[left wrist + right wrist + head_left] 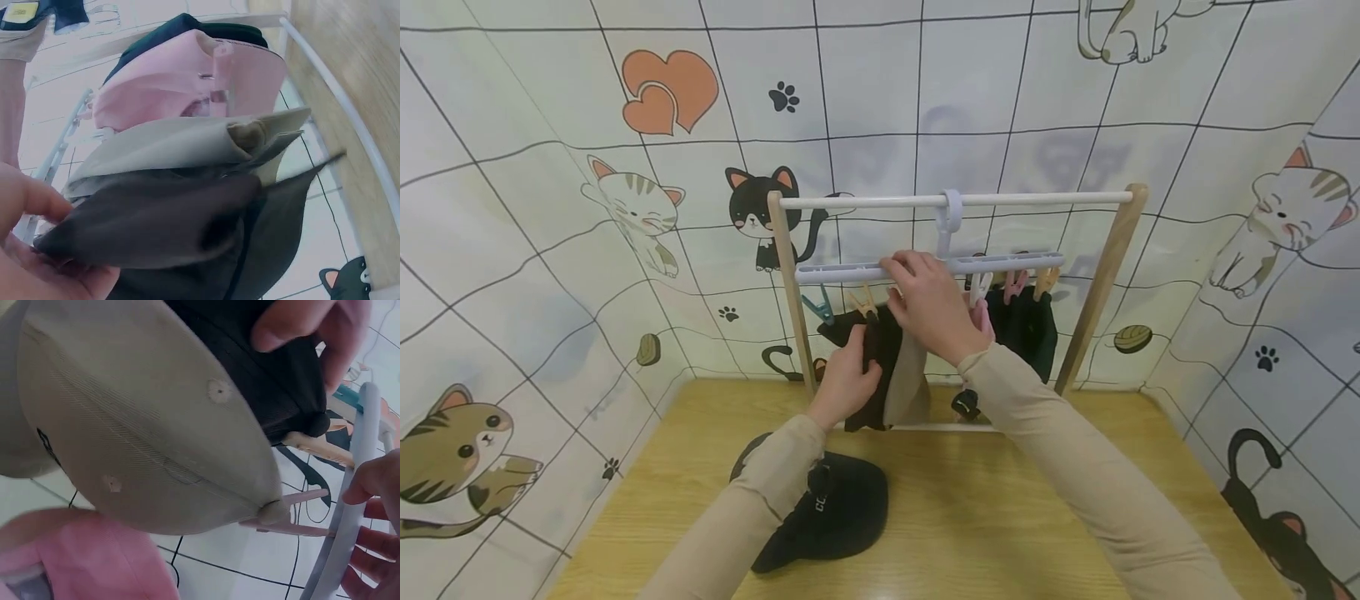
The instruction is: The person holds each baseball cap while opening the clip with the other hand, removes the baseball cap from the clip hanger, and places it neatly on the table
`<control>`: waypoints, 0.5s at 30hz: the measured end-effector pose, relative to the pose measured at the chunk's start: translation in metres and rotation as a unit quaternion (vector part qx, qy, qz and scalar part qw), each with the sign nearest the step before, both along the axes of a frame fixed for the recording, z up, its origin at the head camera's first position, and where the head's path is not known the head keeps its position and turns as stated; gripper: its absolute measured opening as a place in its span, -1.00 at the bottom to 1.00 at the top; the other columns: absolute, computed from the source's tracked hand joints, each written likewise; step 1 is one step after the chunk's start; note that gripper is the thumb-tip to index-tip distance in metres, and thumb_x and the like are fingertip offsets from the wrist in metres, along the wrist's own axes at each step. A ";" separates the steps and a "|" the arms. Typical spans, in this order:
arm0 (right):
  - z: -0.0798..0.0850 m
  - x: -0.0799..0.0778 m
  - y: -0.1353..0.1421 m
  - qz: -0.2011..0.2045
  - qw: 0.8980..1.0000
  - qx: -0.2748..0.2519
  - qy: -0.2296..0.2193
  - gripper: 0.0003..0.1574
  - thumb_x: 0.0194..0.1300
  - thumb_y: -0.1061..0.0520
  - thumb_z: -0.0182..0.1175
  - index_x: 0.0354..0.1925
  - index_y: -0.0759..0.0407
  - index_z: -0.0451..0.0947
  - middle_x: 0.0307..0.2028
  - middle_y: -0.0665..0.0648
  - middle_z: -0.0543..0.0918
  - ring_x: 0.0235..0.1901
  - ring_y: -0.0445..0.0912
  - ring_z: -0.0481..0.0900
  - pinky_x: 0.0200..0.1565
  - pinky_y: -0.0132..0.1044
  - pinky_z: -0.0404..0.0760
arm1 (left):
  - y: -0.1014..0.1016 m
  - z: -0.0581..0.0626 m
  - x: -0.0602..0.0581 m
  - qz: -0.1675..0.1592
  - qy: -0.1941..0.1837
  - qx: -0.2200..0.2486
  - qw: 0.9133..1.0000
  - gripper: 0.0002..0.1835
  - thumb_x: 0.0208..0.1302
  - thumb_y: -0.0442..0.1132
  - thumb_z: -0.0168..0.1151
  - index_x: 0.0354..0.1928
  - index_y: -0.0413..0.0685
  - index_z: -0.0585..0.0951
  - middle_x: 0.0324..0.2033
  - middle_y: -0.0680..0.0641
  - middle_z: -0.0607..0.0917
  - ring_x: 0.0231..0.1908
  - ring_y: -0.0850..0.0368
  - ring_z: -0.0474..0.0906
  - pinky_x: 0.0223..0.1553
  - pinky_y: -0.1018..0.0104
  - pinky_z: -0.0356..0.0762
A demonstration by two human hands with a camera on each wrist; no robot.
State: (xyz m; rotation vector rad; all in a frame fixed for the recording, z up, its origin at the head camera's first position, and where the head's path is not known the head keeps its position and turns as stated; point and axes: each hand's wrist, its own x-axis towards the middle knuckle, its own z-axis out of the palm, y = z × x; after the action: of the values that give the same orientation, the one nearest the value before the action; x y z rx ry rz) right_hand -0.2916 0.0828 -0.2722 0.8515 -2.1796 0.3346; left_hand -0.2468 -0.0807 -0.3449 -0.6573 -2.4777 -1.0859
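A black cap (846,508) lies on a wooden table (985,517) at left, below a rack (850,202) hung with headwear. Above it, a teal clothespin (820,306) sits under the left end of a pale hanger (1022,264). A person's left hand (847,379) pinches a dark cap (887,337) between thumb and fingers; a yellow clothespin (863,300) appears to clip its crown, though the contact is hard to make out. Beside it hangs a beige cap (910,379). The right hand (928,300) grasps the hanger's bar, fingers curled around it, left of the hook (951,215). Farther right hang a pink cap (156,81) and a dark green cap (1042,333).
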 end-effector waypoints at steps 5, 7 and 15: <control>-0.004 0.008 -0.001 0.042 0.990 -0.118 -0.071 -0.59 0.22 0.27 0.25 0.07 0.25 0.56 0.05 0.22 0.52 0.08 0.09 0.42 0.18 -0.08 0.35 | -0.001 -0.003 0.000 -0.020 0.027 -0.021 0.999 -0.52 0.15 -0.54 0.04 0.16 -0.39 0.28 -0.73 -0.10 0.47 -0.77 0.13 0.29 -0.67 0.27 0.27; -0.005 0.015 -0.003 0.066 0.973 -0.192 -0.111 -0.63 0.20 0.31 0.24 0.02 0.26 0.58 0.03 0.21 0.51 0.06 0.08 0.42 0.14 -0.09 0.38 | -0.003 -0.005 -0.001 -0.027 0.036 -0.031 0.999 -0.53 0.16 -0.55 0.04 0.14 -0.40 0.27 -0.76 -0.07 0.42 -0.78 0.14 0.27 -0.67 0.26 0.25; -0.004 0.037 -0.012 0.103 0.887 -0.323 -0.313 -0.66 0.31 0.27 0.14 0.04 0.29 0.55 0.01 0.20 0.62 0.06 0.02 0.53 0.12 -0.15 0.45 | -0.006 -0.009 -0.003 -0.034 0.055 -0.036 0.997 -0.58 0.15 -0.56 0.07 0.08 -0.35 0.31 -0.72 -0.10 0.45 -0.73 0.07 0.34 -0.62 0.19 0.31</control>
State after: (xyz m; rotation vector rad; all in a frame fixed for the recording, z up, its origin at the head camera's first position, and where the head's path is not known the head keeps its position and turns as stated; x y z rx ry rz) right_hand -0.2544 0.0712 -0.2761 0.6275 -2.2783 1.5257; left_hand -0.2500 -0.0871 -0.3536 -0.8061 -2.4262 -0.9599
